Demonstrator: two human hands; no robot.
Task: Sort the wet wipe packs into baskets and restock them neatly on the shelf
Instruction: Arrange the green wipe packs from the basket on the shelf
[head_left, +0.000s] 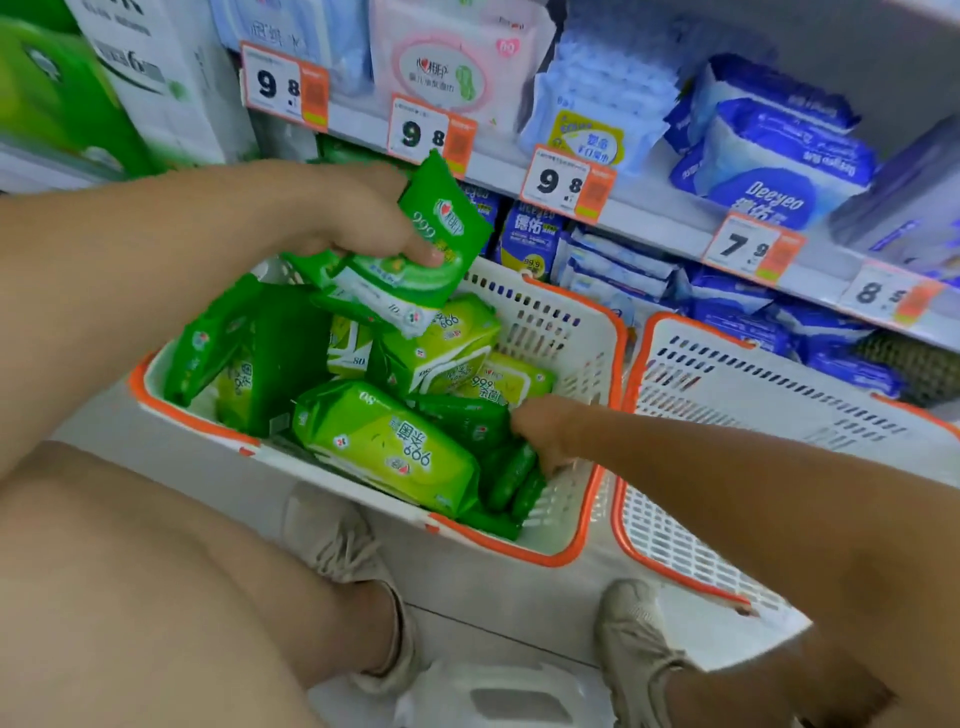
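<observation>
Hands sorting green wet wipe packs above a white basket.

Head view: left hand (358, 223) grips a fan of small green packs (415, 254) over the near basket (597, 332), which is heaped with more green packs (389, 441); right hand (545, 434) digs among slim packs at its right wall, grip hidden, cannot tell. A second basket (753, 395) sits just beside. Risk: the loosely fanned packs may slip from the grip and land mixed.
</observation>
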